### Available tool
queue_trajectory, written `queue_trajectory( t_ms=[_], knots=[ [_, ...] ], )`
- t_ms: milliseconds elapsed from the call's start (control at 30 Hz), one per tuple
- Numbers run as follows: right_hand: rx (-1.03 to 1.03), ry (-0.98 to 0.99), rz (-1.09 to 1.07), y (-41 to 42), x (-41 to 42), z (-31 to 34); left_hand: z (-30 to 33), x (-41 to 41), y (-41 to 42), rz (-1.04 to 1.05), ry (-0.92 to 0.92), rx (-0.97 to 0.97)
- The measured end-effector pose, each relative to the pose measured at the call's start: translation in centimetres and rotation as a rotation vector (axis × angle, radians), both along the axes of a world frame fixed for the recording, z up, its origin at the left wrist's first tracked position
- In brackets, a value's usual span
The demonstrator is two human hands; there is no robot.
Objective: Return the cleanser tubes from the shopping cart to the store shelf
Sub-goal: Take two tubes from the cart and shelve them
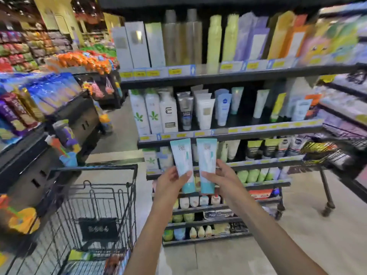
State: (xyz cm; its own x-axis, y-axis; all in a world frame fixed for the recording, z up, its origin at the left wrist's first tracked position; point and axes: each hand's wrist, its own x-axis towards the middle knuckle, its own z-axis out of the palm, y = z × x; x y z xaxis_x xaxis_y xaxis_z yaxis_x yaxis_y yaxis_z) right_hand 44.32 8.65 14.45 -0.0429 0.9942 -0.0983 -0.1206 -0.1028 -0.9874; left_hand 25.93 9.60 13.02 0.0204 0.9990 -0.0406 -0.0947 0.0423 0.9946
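Each hand holds one cleanser tube, caps down, raised side by side in front of the store shelf [228,135]. The left hand [170,182] grips the left tube [182,157] near its lower half, thumb laid across the front and fingers curled behind; the teal cap [188,187] sticks out below the thumb. The right hand [222,177] grips the right tube [206,159] the same way, thumb on the front, fingers wrapped round the far edge, with its cap [207,186] showing under the hand. The two tubes stand nearly upright, just beside each other without clearly touching, their crimped top ends reaching up to the shelf edge above the hands. Both are white with pale teal ends; a small mark sits near the top of each, too blurred to read.

Above the hands and to the left, a white pump bottle [168,114] carries a large "E"-like logo. Two white bottles [145,114] left of it show a green leaf emblem. Above the right hand stands a blue-and-white tube [223,109] with a round dark-blue badge, lettering unreadable. Yellow price tags [246,129] run along the shelf edges, their figures smeared.

Below and left of the left hand is the shopping cart [95,205], a black wire basket with a dark plate [98,228] bearing pale digits that cannot be made out.
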Motion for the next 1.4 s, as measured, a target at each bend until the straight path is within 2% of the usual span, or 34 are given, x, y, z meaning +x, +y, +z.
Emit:
queue_trajectory(
  t_ms=[233, 433, 833, 1100, 1400],
  knots=[
    [0.078, -0.002, -0.165, -0.4, 9.4, 1.9, 3.0, 9.9, 2.6, -0.157, 0.022, 0.084],
    [0.111, -0.037, -0.225, 2.2, 15.8, 2.5, 3.7, 16.5, 6.2, -0.2, 0.006, 0.113],
    [0.118, -0.027, -0.189, 11.8, 24.4, 2.7, 3.7, 23.9, 16.0, -0.132, -0.012, 0.124],
    [0.118, -0.018, -0.142, 17.7, 28.8, 2.5, 3.3, 27.6, 21.3, -0.068, 0.039, 0.12],
    [0.169, -0.162, -0.051, 25.5, 33.2, 2.1, 3.1, 32.3, 29.4, 0.088, 0.248, 0.158]
  ],
)
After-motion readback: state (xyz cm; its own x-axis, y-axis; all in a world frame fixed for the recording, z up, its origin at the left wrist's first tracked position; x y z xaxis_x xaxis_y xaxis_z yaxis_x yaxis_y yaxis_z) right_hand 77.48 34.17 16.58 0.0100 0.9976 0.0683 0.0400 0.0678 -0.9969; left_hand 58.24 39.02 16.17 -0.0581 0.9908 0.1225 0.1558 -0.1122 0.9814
